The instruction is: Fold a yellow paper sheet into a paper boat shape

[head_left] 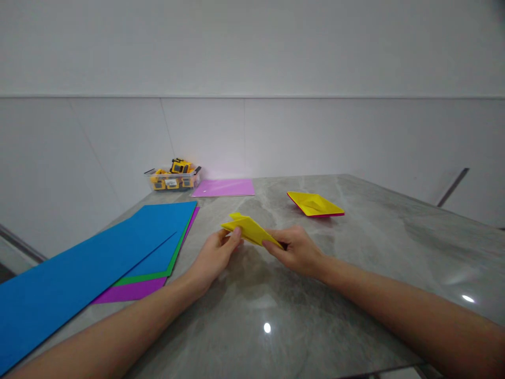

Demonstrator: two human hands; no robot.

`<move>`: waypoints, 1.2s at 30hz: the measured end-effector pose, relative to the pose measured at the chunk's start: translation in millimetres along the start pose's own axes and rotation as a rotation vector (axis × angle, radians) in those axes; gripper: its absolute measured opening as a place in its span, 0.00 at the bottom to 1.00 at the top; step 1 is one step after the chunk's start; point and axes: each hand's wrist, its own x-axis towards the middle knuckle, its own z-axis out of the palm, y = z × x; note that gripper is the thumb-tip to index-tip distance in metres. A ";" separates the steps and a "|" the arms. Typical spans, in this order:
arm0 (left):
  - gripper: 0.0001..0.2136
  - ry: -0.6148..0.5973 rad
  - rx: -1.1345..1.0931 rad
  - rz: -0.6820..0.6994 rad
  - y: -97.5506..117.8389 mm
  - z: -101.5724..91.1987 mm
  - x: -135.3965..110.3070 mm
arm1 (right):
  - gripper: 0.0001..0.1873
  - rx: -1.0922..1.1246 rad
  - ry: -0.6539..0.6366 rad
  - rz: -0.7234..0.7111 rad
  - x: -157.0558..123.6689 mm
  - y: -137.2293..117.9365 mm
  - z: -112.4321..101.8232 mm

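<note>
A folded yellow paper (251, 230) is held up just above the table, tilted down toward the right. My left hand (221, 251) pinches its left end, the thumb lying on the near face. On the right end, my right hand (295, 249) grips it between thumb and fingers; those fingers are partly hidden behind the paper. A small flap stands up at the paper's upper left. Beyond my right hand, a folded paper boat (315, 204), yellow with a red underside, rests on the table and is touched by neither hand.
Large blue sheets (114, 237) lie at the left, over green and purple sheets (134, 290). A clear plastic box (173, 182) of yellow toy vehicles stands at the back left, beside a pink sheet (224, 188). The grey table (379, 242) meets a white wall.
</note>
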 end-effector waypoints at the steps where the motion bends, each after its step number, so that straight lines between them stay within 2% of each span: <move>1: 0.18 -0.041 -0.072 -0.038 0.9 -0.1 -0.9 | 0.13 -0.069 0.004 -0.050 -0.2 1.3 0.1; 3: 0.20 -0.121 -0.241 -0.113 4.3 0.5 -3.5 | 0.18 -0.197 -0.015 -0.149 -1.9 1.4 1.1; 5: 0.17 -0.116 -0.314 -0.156 7.7 1.4 -5.6 | 0.22 -0.283 -0.064 -0.224 -4.2 -1.6 2.9; 7: 0.14 -0.052 -0.273 -0.161 9.3 1.5 -6.3 | 0.25 -0.252 -0.123 -0.256 -5.8 -5.7 4.6; 9: 0.15 -0.023 -0.202 -0.135 8.7 0.6 -6.1 | 0.25 -0.121 -0.137 -0.238 -5.8 -8.4 5.4; 11: 0.17 -0.035 -0.154 -0.111 7.0 -0.7 -6.3 | 0.20 -0.003 -0.049 -0.135 -4.0 -8.5 5.0; 14: 0.18 -0.087 -0.094 -0.108 4.7 -2.0 -9.1 | 0.15 0.099 0.172 0.114 0.1 -5.5 2.6; 16: 0.18 -0.132 -0.042 -0.095 4.0 -2.0 -11.6 | 0.16 0.212 0.205 0.241 1.9 -4.0 1.4; 17: 0.17 -0.152 -0.012 -0.087 3.8 -1.9 -12.6 | 0.17 0.298 0.158 0.282 2.2 -3.7 1.3; 19: 0.17 -0.163 0.071 -0.066 3.2 -1.7 -13.0 | 0.20 0.505 -0.025 0.329 1.5 -4.1 2.2; 21: 0.16 -0.119 0.197 -0.004 2.2 -2.1 -11.3 | 0.25 0.678 -0.184 0.344 -0.3 -5.0 4.0; 26: 0.19 0.066 0.570 0.196 0.6 -5.8 -5.4 | 0.27 0.805 -0.282 0.331 -4.0 -3.5 6.0; 28: 0.21 0.039 0.653 0.220 1.2 -7.0 -6.1 | 0.28 0.854 -0.373 0.315 -4.8 -2.3 5.3; 32: 0.22 -0.117 0.730 0.232 2.9 -6.3 -10.9 | 0.27 0.959 -0.573 0.296 -6.3 -7.1 4.2; 36: 0.22 -0.140 0.815 0.259 2.9 -2.2 -14.4 | 0.23 1.092 -0.607 0.344 -7.3 -18.6 5.3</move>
